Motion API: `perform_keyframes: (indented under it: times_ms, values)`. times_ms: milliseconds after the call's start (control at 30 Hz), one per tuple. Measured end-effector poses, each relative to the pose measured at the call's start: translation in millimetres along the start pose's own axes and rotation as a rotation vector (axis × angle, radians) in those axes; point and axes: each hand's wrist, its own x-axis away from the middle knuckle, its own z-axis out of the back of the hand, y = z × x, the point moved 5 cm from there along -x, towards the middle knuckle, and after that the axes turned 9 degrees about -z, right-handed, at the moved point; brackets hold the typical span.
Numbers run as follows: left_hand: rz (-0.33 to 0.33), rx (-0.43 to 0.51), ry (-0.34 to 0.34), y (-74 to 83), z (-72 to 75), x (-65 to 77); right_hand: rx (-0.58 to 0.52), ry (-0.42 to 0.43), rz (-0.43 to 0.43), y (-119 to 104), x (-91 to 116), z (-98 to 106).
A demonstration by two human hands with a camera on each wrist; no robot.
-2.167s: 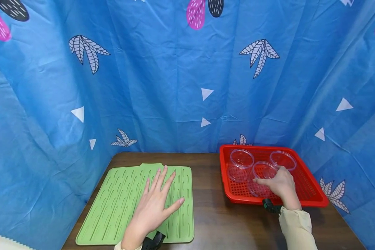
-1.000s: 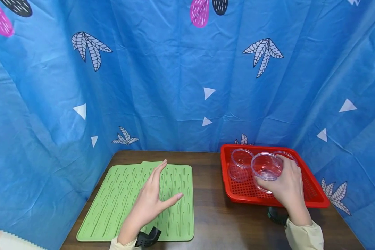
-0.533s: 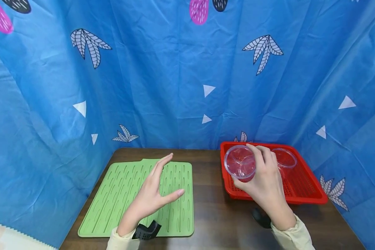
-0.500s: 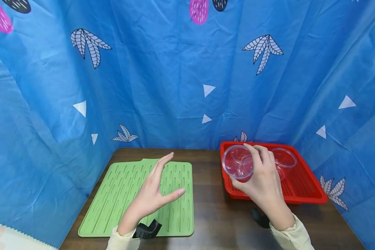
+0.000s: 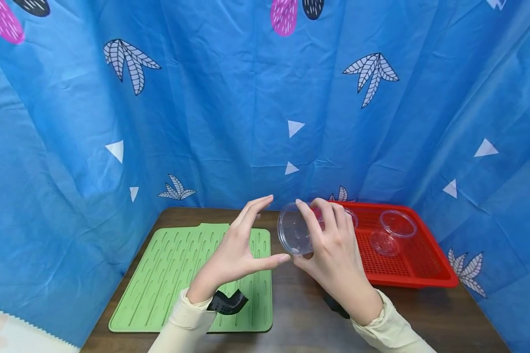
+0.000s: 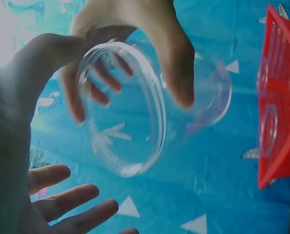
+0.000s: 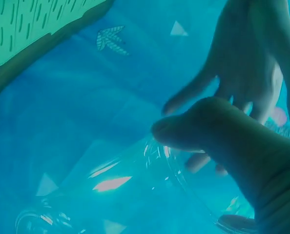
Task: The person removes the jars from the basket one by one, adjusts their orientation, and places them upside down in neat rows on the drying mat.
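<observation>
My right hand [image 5: 335, 255] grips a clear plastic cup [image 5: 293, 229] by its side, thumb below and fingers above. The cup is tipped on its side in the air, its wide mouth facing my left hand [image 5: 231, 252]. That left hand is spread in a C shape, its thumb tip and fingertips right by the rim. In the left wrist view, the cup's round rim [image 6: 160, 114] stands between the two hands, with the left fingers straight below it. The right wrist view shows the right thumb [image 7: 179, 130] pressing near the rim.
A red perforated basket [image 5: 417, 283] sits at the right of the brown table [image 5: 291, 314]. Another clear cup [image 5: 397, 224] stands in it, and a further cup rim [image 5: 355, 218] shows partly behind the right hand. A green ridged mat [image 5: 154, 284] lies at left.
The right hand has lifted the cup out of the basket, carried it left and tipped it sideways. The left hand has moved right and up, toward the cup's mouth.
</observation>
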Motion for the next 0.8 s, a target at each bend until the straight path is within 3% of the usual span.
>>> perform_keyframes:
  times_ms: [233,533,800]
  values:
    - [-0.029,0.101,0.004,4.3,-5.9,-9.5,0.095,0.033,0.089,-26.3,-2.2,-3.4]
    - [-0.021,0.152,-0.009,-2.7,-11.6,-5.2,0.188,0.139,0.154,-48.2,-0.9,-11.0]
    - [-0.042,0.231,0.04,-6.8,-6.8,-4.2,0.17,0.161,0.169,-54.9,-4.6,-11.2]
